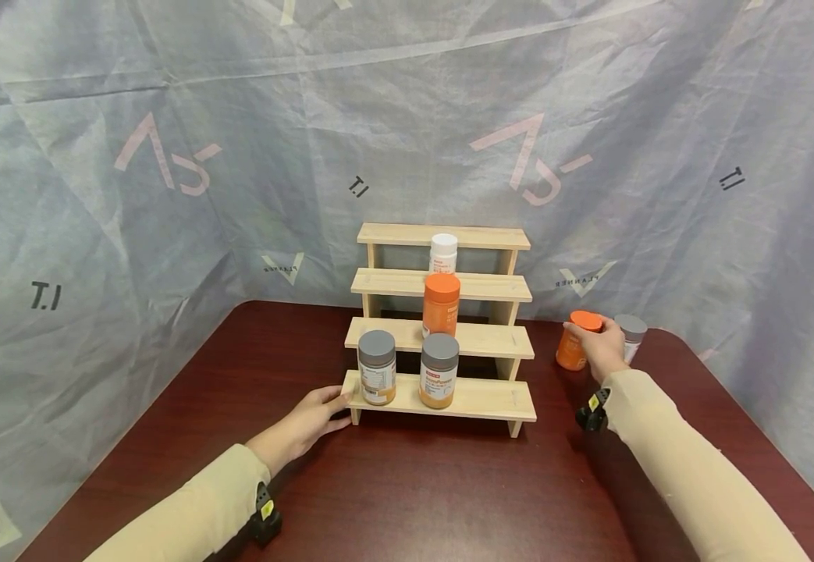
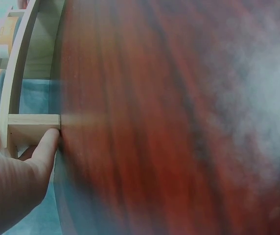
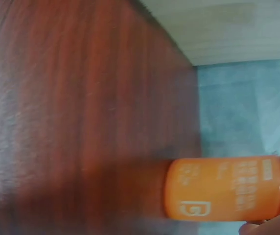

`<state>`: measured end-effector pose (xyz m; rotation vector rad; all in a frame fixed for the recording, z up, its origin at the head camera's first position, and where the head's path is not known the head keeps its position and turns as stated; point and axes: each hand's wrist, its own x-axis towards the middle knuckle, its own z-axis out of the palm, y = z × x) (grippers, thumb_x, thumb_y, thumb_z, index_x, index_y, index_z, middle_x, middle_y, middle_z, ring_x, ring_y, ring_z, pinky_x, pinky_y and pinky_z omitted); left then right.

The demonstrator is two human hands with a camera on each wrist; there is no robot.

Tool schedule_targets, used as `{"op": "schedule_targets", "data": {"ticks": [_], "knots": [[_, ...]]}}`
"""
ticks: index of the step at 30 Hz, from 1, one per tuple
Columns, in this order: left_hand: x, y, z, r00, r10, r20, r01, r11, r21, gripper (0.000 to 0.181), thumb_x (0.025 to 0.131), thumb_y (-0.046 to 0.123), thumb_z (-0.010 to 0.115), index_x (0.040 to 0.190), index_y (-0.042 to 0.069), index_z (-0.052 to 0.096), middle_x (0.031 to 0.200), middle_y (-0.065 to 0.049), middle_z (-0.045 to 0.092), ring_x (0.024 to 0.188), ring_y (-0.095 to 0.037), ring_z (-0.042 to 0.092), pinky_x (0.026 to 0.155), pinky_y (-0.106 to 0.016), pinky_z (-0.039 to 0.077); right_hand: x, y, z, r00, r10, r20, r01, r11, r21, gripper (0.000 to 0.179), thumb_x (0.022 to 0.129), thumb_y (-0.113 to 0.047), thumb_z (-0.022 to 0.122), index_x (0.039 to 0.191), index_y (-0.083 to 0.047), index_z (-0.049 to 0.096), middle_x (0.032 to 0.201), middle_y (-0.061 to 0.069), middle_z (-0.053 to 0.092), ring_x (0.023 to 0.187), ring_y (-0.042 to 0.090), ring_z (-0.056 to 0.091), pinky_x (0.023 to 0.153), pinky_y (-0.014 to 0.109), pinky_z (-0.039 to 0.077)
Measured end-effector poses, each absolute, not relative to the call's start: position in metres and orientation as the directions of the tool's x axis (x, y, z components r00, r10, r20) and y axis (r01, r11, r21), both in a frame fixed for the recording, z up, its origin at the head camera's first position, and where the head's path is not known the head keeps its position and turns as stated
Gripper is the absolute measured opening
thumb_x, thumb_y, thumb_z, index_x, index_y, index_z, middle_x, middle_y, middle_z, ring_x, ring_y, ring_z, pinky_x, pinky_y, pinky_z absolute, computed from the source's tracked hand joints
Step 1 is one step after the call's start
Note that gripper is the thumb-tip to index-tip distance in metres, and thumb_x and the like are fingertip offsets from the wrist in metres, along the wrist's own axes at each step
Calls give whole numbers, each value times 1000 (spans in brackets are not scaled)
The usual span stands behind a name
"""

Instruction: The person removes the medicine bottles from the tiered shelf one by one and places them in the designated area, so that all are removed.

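Observation:
At the right of the head view, my right hand (image 1: 603,349) grips an orange jar (image 1: 571,351) by its orange lid. The right wrist view shows the same jar (image 3: 218,190) with fingertips (image 3: 269,226) at its lid end; whether its base touches the table I cannot tell. My left hand (image 1: 315,421) holds the left end of the lowest step of a four-step wooden rack (image 1: 484,400). In the left wrist view, the thumb and a finger (image 2: 44,149) lie about the rack's end and leg (image 2: 35,122).
Two grey-lidded jars (image 1: 377,371) (image 1: 438,373) stand on the lowest step. Above them are another orange jar (image 1: 442,304) and a white bottle (image 1: 443,254). Behind my right hand stands a grey-lidded jar (image 1: 631,332). A grey printed sheet (image 1: 407,117) hangs behind the dark red table (image 1: 435,492).

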<state>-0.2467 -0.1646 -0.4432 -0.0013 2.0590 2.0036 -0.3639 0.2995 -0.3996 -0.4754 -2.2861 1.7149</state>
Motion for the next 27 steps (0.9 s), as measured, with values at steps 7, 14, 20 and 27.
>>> {"op": "schedule_targets", "data": {"ticks": [7,14,20,27], "knots": [[-247,-165,-443,-964,190,-186,-181,44,982,42,104,9,41,139,-13,37,137,-30,48,134,-37,41,106,-46,47,-361,293,-374,-931,362,50,43,245,-969,84,91,-35,66,154,-6,18,161,12,18,147,27,20,121,41,28],[-245,-165,-443,-964,180,-193,-188,44,981,43,104,10,42,140,-13,37,138,-31,47,135,-39,40,106,-46,47,-357,289,-362,-932,351,92,-3,246,-969,83,93,-33,64,156,-10,16,162,8,16,150,22,14,123,40,23],[-244,-165,-442,-964,172,-203,-197,49,979,43,104,10,43,140,-12,37,138,-31,47,134,-39,41,105,-45,48,-354,286,-362,-932,352,83,-4,221,-975,83,91,-36,66,156,-14,18,162,7,20,148,25,21,121,43,28],[-244,-164,-440,-965,174,-198,-191,56,980,43,104,10,42,140,-13,36,138,-31,47,135,-40,40,105,-45,48,-354,278,-354,-933,354,55,-3,147,-989,83,90,-36,67,156,-18,20,161,3,24,148,21,22,121,37,28]]}}
